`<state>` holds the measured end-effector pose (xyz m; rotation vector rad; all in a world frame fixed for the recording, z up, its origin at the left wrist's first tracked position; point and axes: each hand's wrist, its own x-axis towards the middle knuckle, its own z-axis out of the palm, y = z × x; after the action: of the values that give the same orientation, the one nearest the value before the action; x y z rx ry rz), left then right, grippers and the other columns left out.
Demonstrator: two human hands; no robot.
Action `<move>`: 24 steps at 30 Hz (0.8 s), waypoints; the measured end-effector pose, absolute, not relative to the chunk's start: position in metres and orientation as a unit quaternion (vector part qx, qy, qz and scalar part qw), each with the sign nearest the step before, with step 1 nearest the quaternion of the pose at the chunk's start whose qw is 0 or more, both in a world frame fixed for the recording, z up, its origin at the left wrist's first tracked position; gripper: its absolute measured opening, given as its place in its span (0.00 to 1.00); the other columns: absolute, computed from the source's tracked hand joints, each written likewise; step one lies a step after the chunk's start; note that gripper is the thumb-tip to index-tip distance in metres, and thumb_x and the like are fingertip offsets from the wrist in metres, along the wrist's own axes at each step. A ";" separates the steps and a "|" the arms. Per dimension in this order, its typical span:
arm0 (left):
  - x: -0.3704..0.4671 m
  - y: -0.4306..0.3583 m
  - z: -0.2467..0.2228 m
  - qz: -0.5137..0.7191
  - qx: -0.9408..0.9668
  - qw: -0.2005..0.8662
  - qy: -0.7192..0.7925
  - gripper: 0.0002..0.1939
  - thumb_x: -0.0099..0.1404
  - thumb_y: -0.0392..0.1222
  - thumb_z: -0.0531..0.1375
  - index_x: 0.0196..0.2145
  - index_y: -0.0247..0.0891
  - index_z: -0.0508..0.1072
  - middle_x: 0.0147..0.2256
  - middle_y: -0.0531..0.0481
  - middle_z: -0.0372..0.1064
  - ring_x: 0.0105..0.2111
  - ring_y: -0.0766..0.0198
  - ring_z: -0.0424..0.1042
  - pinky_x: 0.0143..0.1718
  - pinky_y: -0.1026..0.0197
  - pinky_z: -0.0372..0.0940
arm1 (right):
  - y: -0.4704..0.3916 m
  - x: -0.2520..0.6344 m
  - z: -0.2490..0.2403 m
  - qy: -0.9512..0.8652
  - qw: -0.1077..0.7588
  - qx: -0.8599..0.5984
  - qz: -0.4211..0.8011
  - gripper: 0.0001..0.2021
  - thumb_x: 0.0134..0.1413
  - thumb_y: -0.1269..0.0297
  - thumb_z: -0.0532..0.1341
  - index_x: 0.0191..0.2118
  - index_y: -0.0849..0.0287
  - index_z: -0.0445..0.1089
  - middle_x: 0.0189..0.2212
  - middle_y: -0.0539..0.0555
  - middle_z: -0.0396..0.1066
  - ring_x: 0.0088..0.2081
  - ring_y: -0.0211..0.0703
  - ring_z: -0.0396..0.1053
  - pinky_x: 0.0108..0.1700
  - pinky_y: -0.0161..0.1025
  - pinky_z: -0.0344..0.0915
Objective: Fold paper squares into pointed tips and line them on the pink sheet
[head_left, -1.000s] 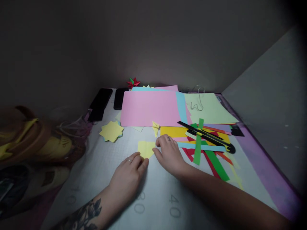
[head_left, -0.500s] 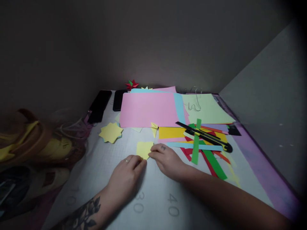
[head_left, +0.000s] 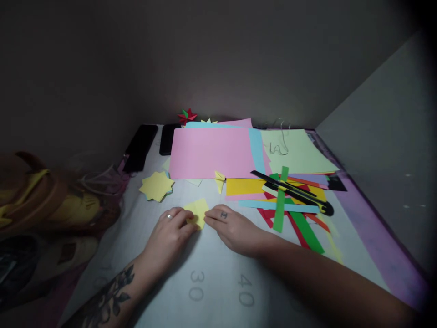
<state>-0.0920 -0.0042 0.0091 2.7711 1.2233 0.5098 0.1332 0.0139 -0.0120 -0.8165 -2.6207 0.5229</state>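
A small yellow paper square (head_left: 198,210) lies on the white numbered mat, turned at a slant, between my two hands. My left hand (head_left: 172,228), wearing a ring, pinches its left side with thumb and fingers. At the right edge, my right hand (head_left: 232,230) has its fingers pressed together on the paper. Beyond my left hand rests a stack of star-shaped papers (head_left: 157,186), yellow on top with blue beneath. A small folded yellow piece (head_left: 219,181) sits just past the square, by the pink sheet.
Pink sheets (head_left: 211,152) and pale green sheets (head_left: 293,150) lie at the back. A black and yellow utility knife (head_left: 300,195) rests on coloured strips at right. Two black phones (head_left: 141,141) and a red-green paper star (head_left: 187,116) are behind; a brown pot (head_left: 44,205) stands left.
The yellow square has turned and shifted slightly left. Both hands have moved a little left with it, the left hand coming further round its left side.
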 end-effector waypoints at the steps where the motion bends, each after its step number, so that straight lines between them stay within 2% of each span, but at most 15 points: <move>1: -0.092 -0.004 0.009 0.160 0.906 0.048 0.389 0.05 0.65 0.35 0.59 0.36 0.39 0.75 0.37 0.47 0.72 0.39 0.54 0.66 0.39 0.53 0.64 | 0.014 0.134 -0.012 -0.926 0.163 -0.291 0.175 0.20 0.58 0.78 0.50 0.54 0.66 0.67 0.50 0.60 0.69 0.49 0.47 0.63 0.50 0.42 0.66; 6: -0.097 0.001 0.008 0.149 0.888 0.138 0.412 0.05 0.65 0.38 0.59 0.36 0.39 0.75 0.34 0.49 0.73 0.35 0.58 0.68 0.37 0.55 0.64 | 0.016 0.138 -0.009 -0.944 0.124 -0.270 0.141 0.19 0.57 0.76 0.53 0.53 0.60 0.69 0.52 0.60 0.68 0.51 0.51 0.63 0.53 0.48 0.62; 11: -0.100 0.006 0.011 0.163 0.858 0.204 0.441 0.08 0.67 0.40 0.56 0.37 0.38 0.75 0.36 0.47 0.72 0.37 0.59 0.68 0.38 0.56 0.63 | 0.018 0.140 -0.006 -0.950 0.098 -0.259 0.145 0.17 0.62 0.71 0.53 0.53 0.53 0.69 0.54 0.57 0.67 0.53 0.52 0.62 0.52 0.50 0.60; 14: -0.097 0.007 0.013 0.163 0.842 0.233 0.458 0.08 0.67 0.40 0.55 0.36 0.38 0.74 0.34 0.47 0.71 0.36 0.59 0.67 0.39 0.56 0.62 | 0.018 0.140 -0.009 -0.951 0.104 -0.252 0.149 0.16 0.65 0.69 0.51 0.54 0.53 0.68 0.54 0.55 0.67 0.56 0.50 0.59 0.56 0.50 0.57; 17: -0.091 0.009 0.015 0.149 0.825 0.246 0.486 0.09 0.67 0.39 0.54 0.32 0.38 0.73 0.31 0.48 0.69 0.34 0.60 0.66 0.38 0.56 0.60 | 0.018 0.141 -0.014 -0.949 0.114 -0.251 0.155 0.17 0.66 0.71 0.49 0.55 0.56 0.67 0.54 0.55 0.68 0.58 0.48 0.57 0.59 0.50 0.53; 24: -0.080 0.013 0.015 0.146 0.808 0.220 0.527 0.07 0.62 0.36 0.54 0.27 0.38 0.69 0.26 0.51 0.67 0.30 0.61 0.64 0.32 0.59 0.57 | 0.021 0.139 -0.007 -0.951 0.131 -0.238 0.150 0.17 0.63 0.74 0.50 0.51 0.56 0.69 0.49 0.54 0.70 0.53 0.50 0.60 0.55 0.50 0.57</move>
<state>-0.0804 0.0128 0.0149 2.2338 1.4562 0.4045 0.1387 0.0206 -0.0068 -0.6915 -2.7604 0.4358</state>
